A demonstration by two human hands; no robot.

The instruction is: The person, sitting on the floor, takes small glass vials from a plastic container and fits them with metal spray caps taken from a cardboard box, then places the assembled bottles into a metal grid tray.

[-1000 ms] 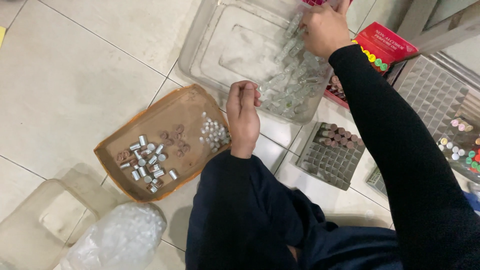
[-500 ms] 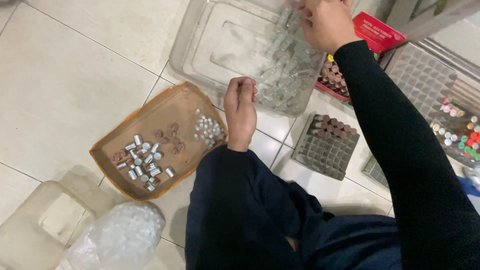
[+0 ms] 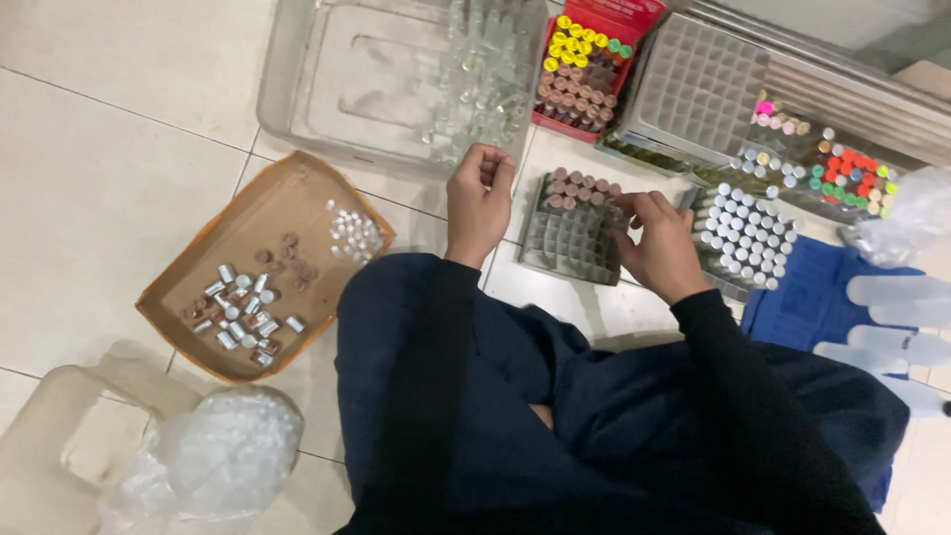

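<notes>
Grid rack [image 3: 570, 243] beside right hand [image 3: 659, 248]

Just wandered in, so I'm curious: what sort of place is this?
Probably a lab or small vial-packing workroom, worked on the tiled floor: clear plastic tub of glass vials, grey gridded racks, brown cardboard tray of metal caps.

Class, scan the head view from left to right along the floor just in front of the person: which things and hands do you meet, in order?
Cardboard tray of small caps → left hand → grey grid rack with brown-capped vials → right hand → rack of white-capped vials → blue cloth
</notes>
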